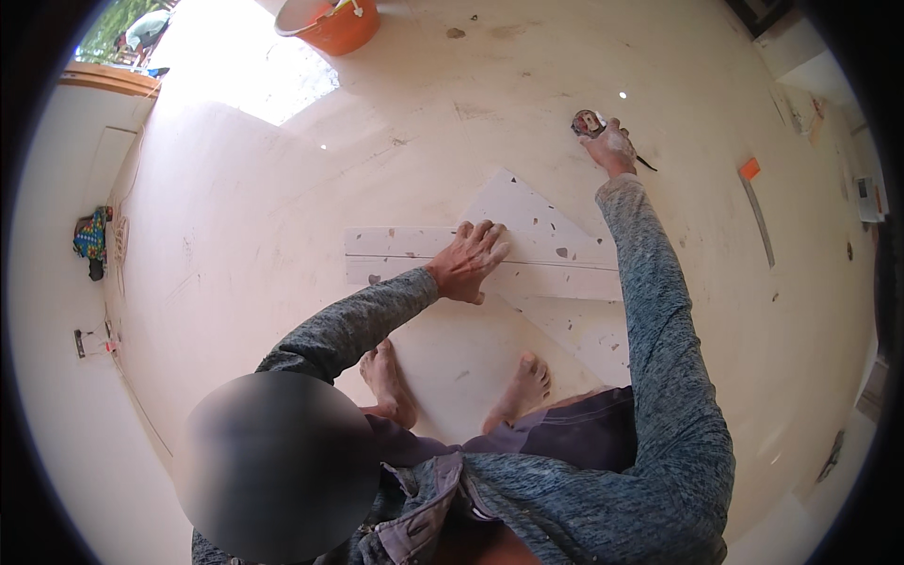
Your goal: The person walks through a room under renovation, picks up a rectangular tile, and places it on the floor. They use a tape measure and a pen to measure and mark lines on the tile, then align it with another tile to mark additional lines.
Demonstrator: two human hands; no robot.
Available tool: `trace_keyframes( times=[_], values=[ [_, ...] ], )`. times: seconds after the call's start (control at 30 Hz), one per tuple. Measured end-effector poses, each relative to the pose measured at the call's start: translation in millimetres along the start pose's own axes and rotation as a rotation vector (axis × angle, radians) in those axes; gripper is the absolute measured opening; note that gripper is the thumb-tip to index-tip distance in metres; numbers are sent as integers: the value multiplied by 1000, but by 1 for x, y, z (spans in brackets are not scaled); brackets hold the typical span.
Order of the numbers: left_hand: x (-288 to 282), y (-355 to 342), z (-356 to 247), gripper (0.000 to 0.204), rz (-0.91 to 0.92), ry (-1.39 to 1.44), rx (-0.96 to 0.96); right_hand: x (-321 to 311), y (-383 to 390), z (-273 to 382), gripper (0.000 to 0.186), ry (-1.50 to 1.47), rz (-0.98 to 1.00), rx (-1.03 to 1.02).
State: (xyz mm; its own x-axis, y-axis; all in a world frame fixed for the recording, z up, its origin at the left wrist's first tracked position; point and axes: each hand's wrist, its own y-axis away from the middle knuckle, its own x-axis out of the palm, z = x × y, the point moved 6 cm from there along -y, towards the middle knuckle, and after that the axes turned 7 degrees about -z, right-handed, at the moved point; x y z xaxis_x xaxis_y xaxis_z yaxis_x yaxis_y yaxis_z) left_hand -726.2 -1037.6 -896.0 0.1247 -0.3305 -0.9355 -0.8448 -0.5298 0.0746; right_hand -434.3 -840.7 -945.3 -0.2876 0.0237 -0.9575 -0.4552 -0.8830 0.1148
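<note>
My left hand (468,261) lies with fingers spread on a long white tile strip (565,281) speckled with brown and grey chips. A thin dark line runs lengthwise along the strip. Beneath it lies a larger speckled tile (513,200), set diagonally, its corners showing on the far and near sides. Farther off to the right, my right hand (612,148) is closed around a small power tool that looks like an angle grinder (589,122). A dark piece, perhaps its cord, sticks out behind that hand. The grinder is low over or on the floor, apart from the tiles.
My bare feet (388,381) are just on the near side of the strip. An orange tub (344,28) stands at the far left. On the right lies a long thin tool with an orange end (750,169). Colourful cloth (91,235) hangs by the left wall; someone bends outside the doorway.
</note>
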Motion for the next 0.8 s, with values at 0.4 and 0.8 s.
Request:
trace_keyframes(
  times=[0.4,0.8],
  values=[
    [10,-11,-40,89,10,-63,229,10,-5,0,82,-80,64,-30],
    [-3,21,-14,86,38,-91,-56,19,-11,-2,72,-221,55,-5]
  ],
)
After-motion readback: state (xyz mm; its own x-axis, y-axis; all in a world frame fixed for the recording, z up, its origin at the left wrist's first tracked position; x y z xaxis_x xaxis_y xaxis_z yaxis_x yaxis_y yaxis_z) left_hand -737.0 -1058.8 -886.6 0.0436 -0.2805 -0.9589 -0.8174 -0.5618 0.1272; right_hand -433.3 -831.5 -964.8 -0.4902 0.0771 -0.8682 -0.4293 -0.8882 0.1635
